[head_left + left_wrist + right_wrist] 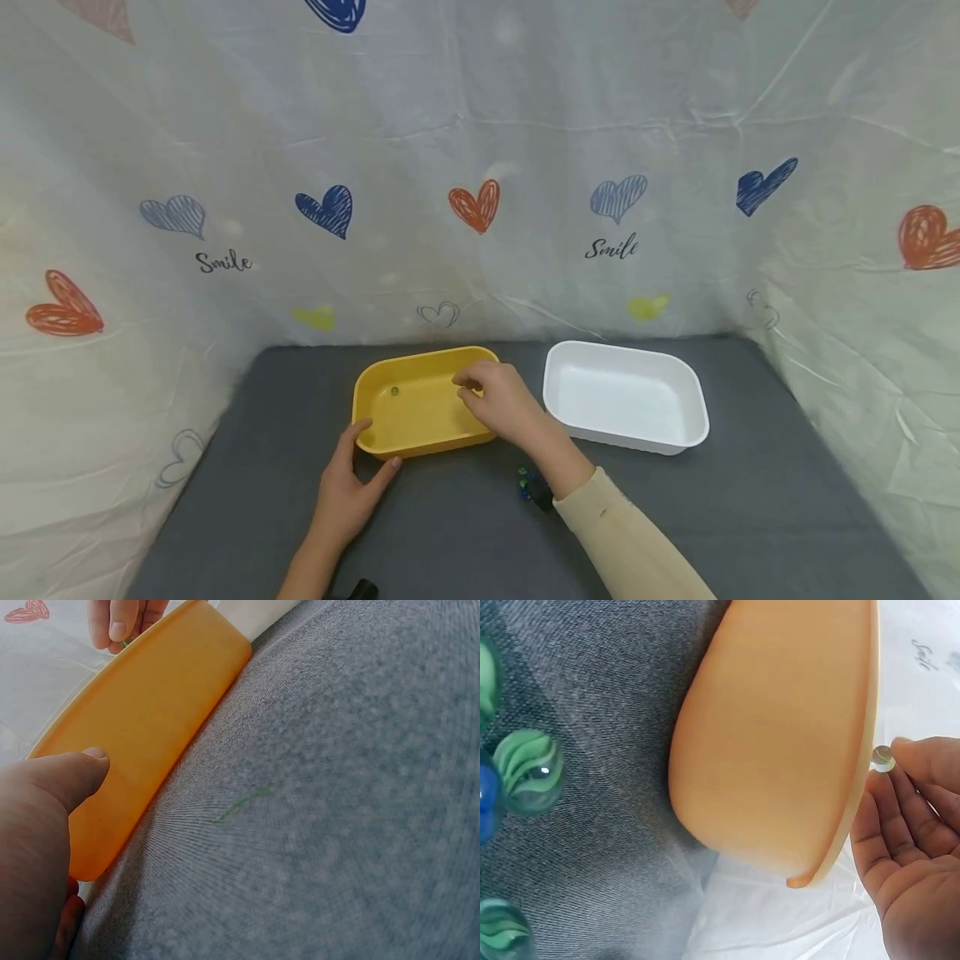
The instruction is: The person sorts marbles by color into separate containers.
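Yellow tray (420,408), white tray (622,396) brighten dark grey tablecloth (712,521)

Green swirls streak clear glass marbles (529,771); another marble (487,796) shows blue, and a sleeve (630,537) is cream. The white curtain (540,108) carries scribbled red and blue hearts (326,211), with "Smile" (611,247) in black script.

"Smile" (223,262) — appearing twice — on the white backdrop cloth (540,283).

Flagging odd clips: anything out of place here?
A thin green streak over the grey cloth in the left wrist view looks odd against its plain grey; I can't tell what it is. Marbles lie loose outside the yellow tray, perhaps deliberately.
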Demonstrator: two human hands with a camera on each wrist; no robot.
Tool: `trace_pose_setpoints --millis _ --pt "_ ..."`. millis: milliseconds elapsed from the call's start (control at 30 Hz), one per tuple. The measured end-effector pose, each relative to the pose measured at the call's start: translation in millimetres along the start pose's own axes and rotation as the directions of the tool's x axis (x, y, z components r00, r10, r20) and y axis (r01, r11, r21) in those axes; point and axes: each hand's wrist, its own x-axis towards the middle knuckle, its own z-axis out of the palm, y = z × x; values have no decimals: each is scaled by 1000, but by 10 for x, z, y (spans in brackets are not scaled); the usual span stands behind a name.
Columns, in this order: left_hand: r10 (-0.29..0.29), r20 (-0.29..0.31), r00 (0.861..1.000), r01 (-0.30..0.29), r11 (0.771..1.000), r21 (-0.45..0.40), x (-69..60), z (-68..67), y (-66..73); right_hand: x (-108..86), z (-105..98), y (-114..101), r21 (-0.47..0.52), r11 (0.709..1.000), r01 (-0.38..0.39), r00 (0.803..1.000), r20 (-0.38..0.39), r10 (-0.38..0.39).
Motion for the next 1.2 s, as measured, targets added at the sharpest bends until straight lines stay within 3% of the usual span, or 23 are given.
trace_pose_setpoints --millis 933,1200 --pt "21 -16 1000 -21 1000 17 34 45 28 -117 -50 160 13 998 -53 999 8 53" --pt "3 -14 1000 -3 1000 18 33 35 41 -260 -88 147 37 999 -39 997 -63 41"
